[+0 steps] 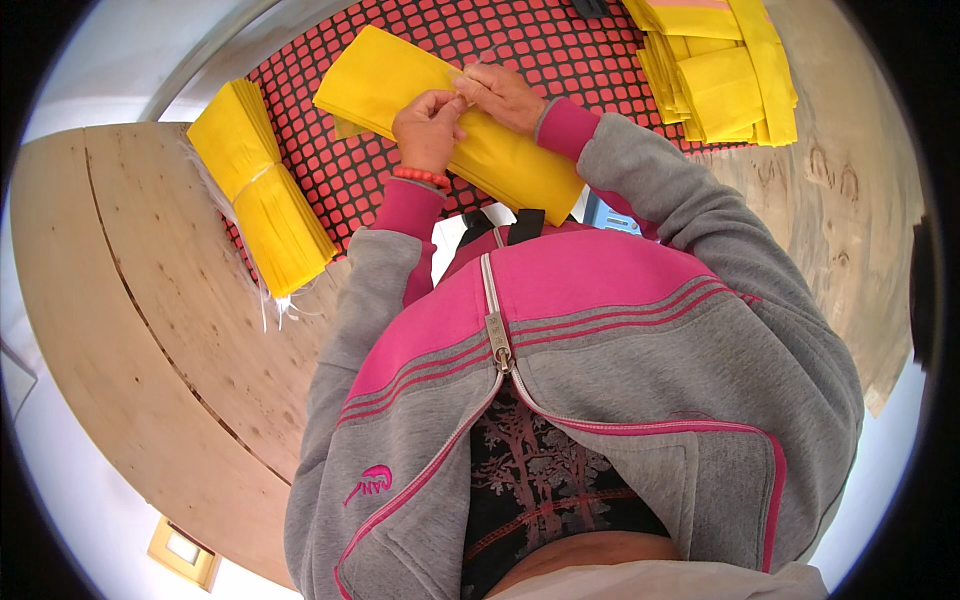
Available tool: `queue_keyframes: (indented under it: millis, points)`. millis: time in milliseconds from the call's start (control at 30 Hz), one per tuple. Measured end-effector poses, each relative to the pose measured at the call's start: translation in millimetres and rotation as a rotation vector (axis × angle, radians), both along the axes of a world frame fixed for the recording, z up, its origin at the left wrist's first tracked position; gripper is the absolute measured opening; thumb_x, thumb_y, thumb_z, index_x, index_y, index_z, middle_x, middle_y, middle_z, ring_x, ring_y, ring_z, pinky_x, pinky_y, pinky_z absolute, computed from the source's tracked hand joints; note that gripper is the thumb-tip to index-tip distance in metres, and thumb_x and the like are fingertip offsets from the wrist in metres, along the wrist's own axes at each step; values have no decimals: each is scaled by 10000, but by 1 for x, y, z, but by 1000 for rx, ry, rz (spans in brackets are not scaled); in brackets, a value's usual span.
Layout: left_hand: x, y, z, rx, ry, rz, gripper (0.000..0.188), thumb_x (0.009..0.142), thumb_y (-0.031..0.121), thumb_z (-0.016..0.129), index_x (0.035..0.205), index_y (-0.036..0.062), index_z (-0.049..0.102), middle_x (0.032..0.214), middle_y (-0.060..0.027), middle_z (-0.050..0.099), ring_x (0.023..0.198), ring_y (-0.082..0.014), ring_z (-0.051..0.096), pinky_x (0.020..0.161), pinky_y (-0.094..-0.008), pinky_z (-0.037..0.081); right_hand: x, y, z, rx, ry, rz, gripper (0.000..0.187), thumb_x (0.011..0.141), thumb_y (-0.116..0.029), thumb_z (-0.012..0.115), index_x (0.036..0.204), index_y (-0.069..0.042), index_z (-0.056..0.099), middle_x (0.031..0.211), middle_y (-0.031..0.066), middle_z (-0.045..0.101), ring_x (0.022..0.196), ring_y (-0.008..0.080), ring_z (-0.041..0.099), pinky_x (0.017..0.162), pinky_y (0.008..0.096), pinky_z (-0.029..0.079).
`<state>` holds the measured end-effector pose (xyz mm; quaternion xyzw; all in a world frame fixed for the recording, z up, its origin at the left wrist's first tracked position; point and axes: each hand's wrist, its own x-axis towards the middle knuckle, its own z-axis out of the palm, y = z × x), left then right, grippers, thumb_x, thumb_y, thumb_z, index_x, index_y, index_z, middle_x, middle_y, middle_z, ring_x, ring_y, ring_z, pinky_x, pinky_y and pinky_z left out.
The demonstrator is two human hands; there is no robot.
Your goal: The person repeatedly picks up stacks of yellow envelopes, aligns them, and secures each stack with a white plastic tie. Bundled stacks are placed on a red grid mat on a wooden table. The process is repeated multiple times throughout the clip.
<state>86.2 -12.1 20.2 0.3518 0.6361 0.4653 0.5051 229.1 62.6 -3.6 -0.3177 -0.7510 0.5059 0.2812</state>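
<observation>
A folded stack of yellow cloth-like sheets [520, 172] lies slantwise in front of me on a red and black mat. Above its middle, my left hand [428, 130], with a red bead bracelet at the wrist, is closed with thumb and fingers pinched. My right hand [503, 97] is closed too, its fingertips meeting those of the left. A thin white string [485, 56] shows faintly beside the right fingers; where both hands pinch it, it is mostly hidden. To the left lies another yellow bundle [262, 190], tied round its middle with white string.
More yellow stacks [715, 90] are piled crosswise at the far right. The red and black patterned mat [345, 185] covers part of the wooden table [150, 290]. A dark object [590, 8] sits at the far edge. Loose white strings [280, 308] hang from the tied bundle.
</observation>
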Motion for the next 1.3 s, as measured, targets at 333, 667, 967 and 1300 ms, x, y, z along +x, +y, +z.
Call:
queue_keyframes:
  millis: [333,667,967,1300]
  points:
    - [-15,12,-3,-27,29,-82,77,809,3,649,835,-32,585,705,-82,626,551,-140,627,496,-246,496,-4,4,-1,-181,-24,-123,423,969,-376,496,724,-32,528,616,49,524,583,122,521,542,295,414]
    - [-16,7,-8,75,160,-309,58,861,4,603,900,-28,633,772,-50,653,647,-120,644,577,-237,523,-11,-12,21,-311,116,-146,356,941,-339,553,756,-35,565,630,31,562,508,96,519,498,274,423]
    - [-19,-4,-8,133,269,-308,58,859,10,613,871,-40,640,783,-59,653,704,-118,647,626,-236,539,-9,3,29,-275,183,-3,326,948,-354,510,892,-44,595,779,49,619,684,128,621,627,278,482]
    - [-19,-6,-8,126,150,-263,31,846,8,638,866,-11,625,759,-55,642,637,-107,623,573,-220,502,8,12,11,93,-211,137,252,916,-298,532,918,-51,588,785,118,626,723,258,619,640,371,466]
